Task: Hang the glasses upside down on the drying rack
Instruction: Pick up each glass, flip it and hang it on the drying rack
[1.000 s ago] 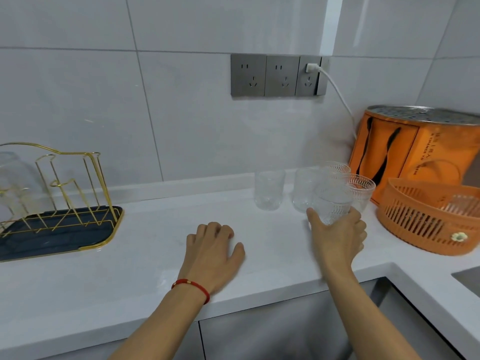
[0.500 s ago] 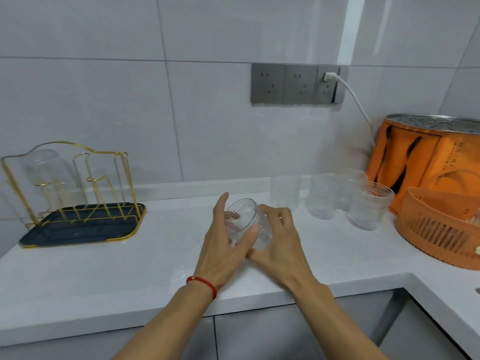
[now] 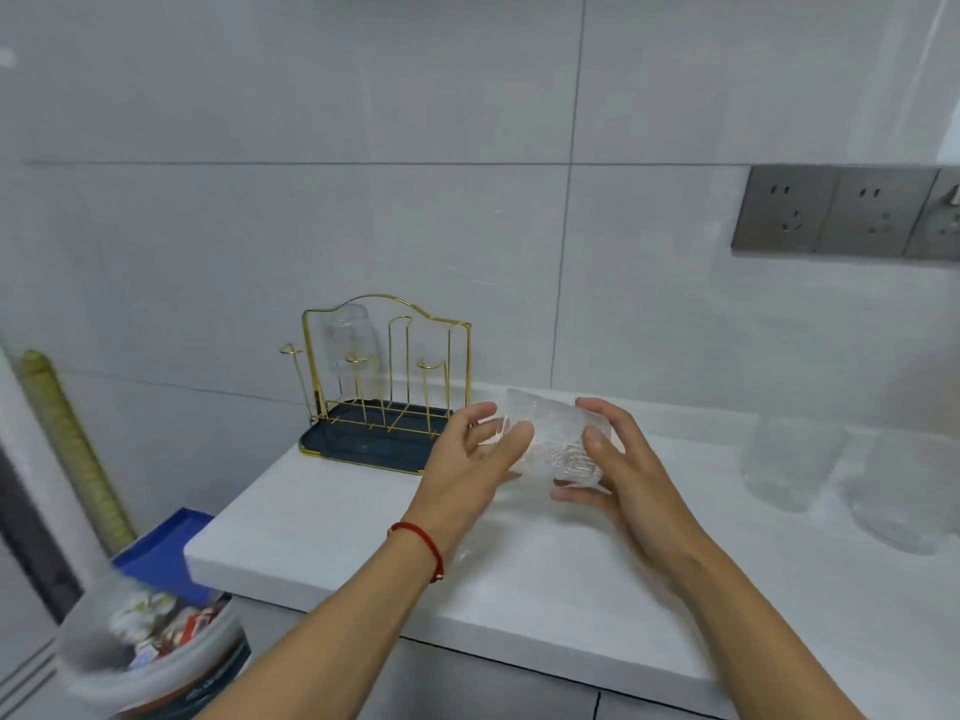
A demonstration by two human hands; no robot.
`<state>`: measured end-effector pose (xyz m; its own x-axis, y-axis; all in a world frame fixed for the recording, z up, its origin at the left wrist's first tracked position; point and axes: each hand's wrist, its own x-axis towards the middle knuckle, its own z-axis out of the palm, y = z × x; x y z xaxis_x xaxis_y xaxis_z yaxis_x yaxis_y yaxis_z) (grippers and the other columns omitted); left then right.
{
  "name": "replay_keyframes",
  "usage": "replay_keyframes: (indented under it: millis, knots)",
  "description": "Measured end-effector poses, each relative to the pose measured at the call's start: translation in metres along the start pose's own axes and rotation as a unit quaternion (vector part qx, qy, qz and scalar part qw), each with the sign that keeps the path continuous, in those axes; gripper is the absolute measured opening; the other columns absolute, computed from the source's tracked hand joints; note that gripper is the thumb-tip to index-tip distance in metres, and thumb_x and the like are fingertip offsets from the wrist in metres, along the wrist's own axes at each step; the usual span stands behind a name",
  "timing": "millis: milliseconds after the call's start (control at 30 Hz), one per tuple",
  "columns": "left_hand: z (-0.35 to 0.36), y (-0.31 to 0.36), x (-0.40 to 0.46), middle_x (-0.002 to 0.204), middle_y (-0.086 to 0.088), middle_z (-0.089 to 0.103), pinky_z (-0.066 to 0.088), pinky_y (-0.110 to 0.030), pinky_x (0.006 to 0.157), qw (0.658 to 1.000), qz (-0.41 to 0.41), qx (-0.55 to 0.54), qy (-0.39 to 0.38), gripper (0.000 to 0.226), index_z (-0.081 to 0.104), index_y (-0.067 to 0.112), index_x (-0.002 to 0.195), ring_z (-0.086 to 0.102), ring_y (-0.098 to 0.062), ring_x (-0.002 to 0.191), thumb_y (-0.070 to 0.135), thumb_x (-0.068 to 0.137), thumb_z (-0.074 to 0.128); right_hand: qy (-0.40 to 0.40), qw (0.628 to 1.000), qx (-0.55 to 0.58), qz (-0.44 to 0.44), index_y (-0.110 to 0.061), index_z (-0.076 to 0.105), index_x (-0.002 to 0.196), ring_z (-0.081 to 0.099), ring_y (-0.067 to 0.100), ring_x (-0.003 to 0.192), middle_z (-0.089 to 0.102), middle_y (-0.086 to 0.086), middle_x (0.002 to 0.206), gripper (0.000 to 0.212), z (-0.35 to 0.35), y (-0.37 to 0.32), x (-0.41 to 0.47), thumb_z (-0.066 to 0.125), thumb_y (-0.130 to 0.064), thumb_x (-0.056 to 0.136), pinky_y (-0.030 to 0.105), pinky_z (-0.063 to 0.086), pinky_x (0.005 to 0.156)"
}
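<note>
A clear textured glass (image 3: 556,439) lies tilted on its side between both hands, above the white counter (image 3: 519,553). My left hand (image 3: 470,459) grips its left end and my right hand (image 3: 618,459) holds its right end. The gold wire drying rack (image 3: 387,376) on a dark blue tray stands at the counter's far left, just beyond my left hand. One glass (image 3: 349,337) hangs upside down on a rear left peg of the rack. Two more glasses (image 3: 789,459) (image 3: 909,491) stand on the counter to the right, blurred.
The counter ends at the left just past the rack. Below that edge sit a bin with rubbish (image 3: 150,641) and a blue box (image 3: 166,553). Grey wall sockets (image 3: 841,213) are mounted at the upper right of the tiled wall.
The view has swung left and the rack now sits near the centre. Both hands have carried the glass left towards the rack and turned it further on its side.
</note>
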<state>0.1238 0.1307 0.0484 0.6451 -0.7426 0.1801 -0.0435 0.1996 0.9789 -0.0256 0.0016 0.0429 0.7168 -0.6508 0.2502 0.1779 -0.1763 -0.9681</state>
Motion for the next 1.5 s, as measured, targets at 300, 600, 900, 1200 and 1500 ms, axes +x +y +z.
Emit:
replay_keyframes:
  millis: [300,600,900,1200,1500]
  knots:
    - [-0.076,-0.052,0.012,0.169,-0.007,-0.005,0.009,-0.050,0.125,0.786,-0.020,0.613,0.075,0.077,0.007,0.021,0.159,-0.010,-0.031,0.154,0.057,0.097,0.034,0.110,0.959,-0.216,-0.146,-0.054,0.050,0.139,0.068,0.026,0.110,0.055,0.007,0.129,0.047,0.019,-0.064,0.078,0.066,-0.040,0.098,0.040,0.061,0.092]
    - [-0.076,-0.061,0.019,0.170,-0.006,-0.006,-0.001,-0.057,0.124,0.757,-0.052,0.651,0.016,0.070,0.006,0.031,0.159,-0.012,-0.029,0.155,0.063,0.097,0.016,0.096,0.955,-0.239,-0.143,-0.026,0.048,0.147,0.064,0.026,0.118,0.058,0.005,0.137,0.072,0.101,-0.124,0.195,0.077,-0.040,0.083,0.047,0.056,0.100]
    - [-0.075,-0.065,0.020,0.169,-0.008,-0.007,-0.003,-0.055,0.124,0.745,-0.064,0.664,0.019,0.077,-0.010,0.022,0.158,-0.014,-0.030,0.154,0.062,0.097,0.013,-0.090,0.938,-0.332,-0.035,-0.024,0.054,0.149,0.065,0.028,0.116,0.056,0.013,0.144,0.071,0.143,-0.118,0.262,0.084,-0.028,0.085,0.040,0.062,0.092]
    - [-0.076,-0.065,0.021,0.169,-0.011,-0.010,-0.002,-0.059,0.123,0.737,-0.049,0.674,0.014,0.072,-0.013,0.031,0.157,-0.013,-0.034,0.154,0.062,0.097,0.014,-0.272,0.881,-0.379,0.083,-0.023,0.063,0.140,0.068,0.027,0.116,0.067,0.003,0.133,0.071,0.152,-0.107,0.299,0.092,-0.016,0.075,0.032,0.064,0.076]
    - [-0.074,-0.067,0.023,0.169,-0.012,-0.005,-0.002,-0.060,0.122,0.731,-0.058,0.680,0.011,0.075,-0.007,0.026,0.158,-0.011,-0.035,0.154,0.063,0.097,0.014,-0.324,0.867,-0.359,0.119,-0.019,0.064,0.137,0.063,0.025,0.120,0.065,-0.001,0.131,0.069,0.155,-0.079,0.310,0.091,-0.006,0.074,0.040,0.060,0.096]
